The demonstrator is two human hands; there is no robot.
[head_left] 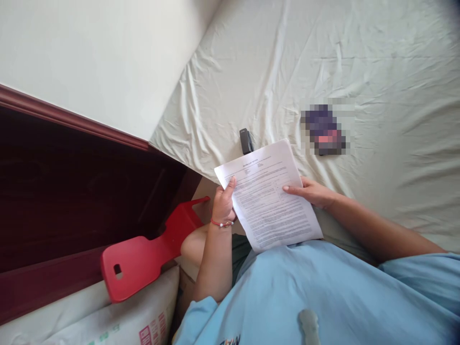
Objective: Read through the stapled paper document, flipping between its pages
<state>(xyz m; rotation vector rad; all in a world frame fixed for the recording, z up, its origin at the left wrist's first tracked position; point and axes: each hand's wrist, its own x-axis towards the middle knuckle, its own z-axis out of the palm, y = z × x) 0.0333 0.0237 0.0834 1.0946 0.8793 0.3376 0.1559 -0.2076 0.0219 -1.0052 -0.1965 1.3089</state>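
Left to right: red plastic chair [143,256] at 8 o'clock; left hand [223,203], fingers pinching the printed sheet [268,196] (held above the lap) at its left edge; right hand [313,192] gripping its right edge; black stapler [246,141] at 12 o'clock on the bed [377,57]. Reading step; stapling would call for freeing one hand.

The printed sheet [268,196] hides the lower end of the black stapler [246,141] and carries text too small to read. Right of the sheet, a dark item [325,128] on the bedsheet [377,62] is pixelated beyond telling. The sheet's bottom edge disappears behind the blue shirt [323,292].
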